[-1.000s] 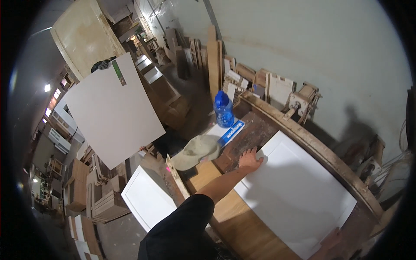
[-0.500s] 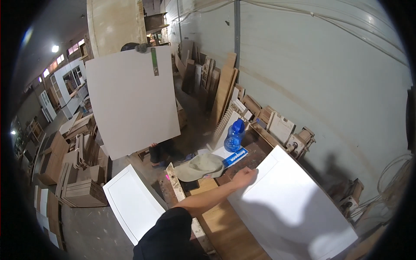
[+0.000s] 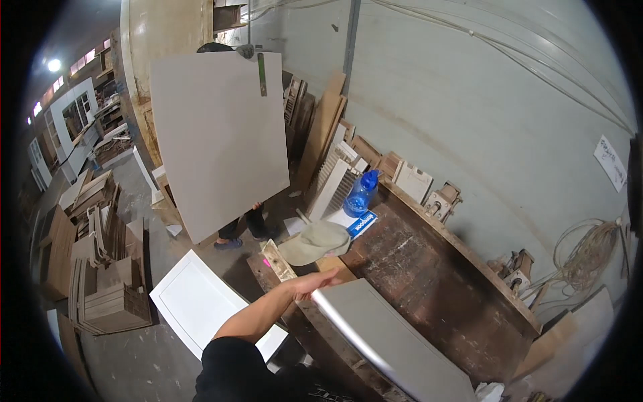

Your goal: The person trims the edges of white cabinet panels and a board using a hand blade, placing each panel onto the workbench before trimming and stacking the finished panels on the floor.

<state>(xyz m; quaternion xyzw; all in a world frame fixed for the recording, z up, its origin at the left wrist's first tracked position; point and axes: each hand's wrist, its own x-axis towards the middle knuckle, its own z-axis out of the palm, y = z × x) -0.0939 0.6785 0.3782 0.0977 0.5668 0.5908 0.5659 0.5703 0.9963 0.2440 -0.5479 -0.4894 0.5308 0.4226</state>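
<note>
My left hand (image 3: 311, 285) grips the far corner of a white panel (image 3: 395, 335), fingers along its end. The panel stands tilted on its long edge at the left side of the brown workbench (image 3: 449, 295), its greyish face toward the wall and its bright white edge toward me. A cap (image 3: 315, 242) lies just beyond my left hand. Past it is a blue water bottle (image 3: 361, 194) by a blue-and-white box (image 3: 362, 224). My right hand is out of view.
A co-worker carries a large pale board (image 3: 221, 141), a gloved hand (image 3: 246, 51) on its top edge. Another white panel with a grooved border (image 3: 201, 295) leans left of the bench. Stacked wooden parts (image 3: 110, 295) stand at left; clamps (image 3: 442, 201) line the bench's wall side.
The panel has swung from lying across the bench to standing tilted at its left edge. My left hand moved left and toward me with it. The co-worker's board shifted slightly right.
</note>
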